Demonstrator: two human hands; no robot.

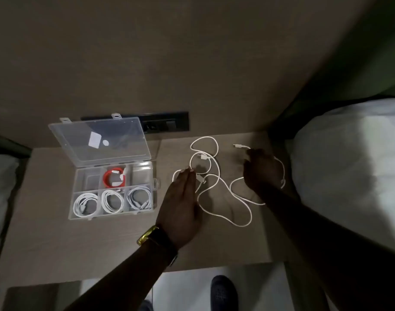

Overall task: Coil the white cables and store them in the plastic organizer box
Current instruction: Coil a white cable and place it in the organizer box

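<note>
Loose white cables [216,176] lie tangled across the middle and right of the table [46,243]. My left hand [183,198] rests flat over their left loops, fingers together and straight, fingertips touching a strand. Over the right-hand cable hovers my right hand [260,171], its fingers spread, near a connector end [238,146]. Left of them stands the clear plastic organizer box [113,189] with its lid [100,140] up. Three coiled white cables fill its front compartments [112,201], and a coiled red cable [114,178] sits in the back middle one.
A black socket panel [165,124] is set in the wall behind the table. White bedding [353,167] presses against the table's right side, more bedding lies at the far left. A dark shoe [223,292] shows on the floor below the front edge.
</note>
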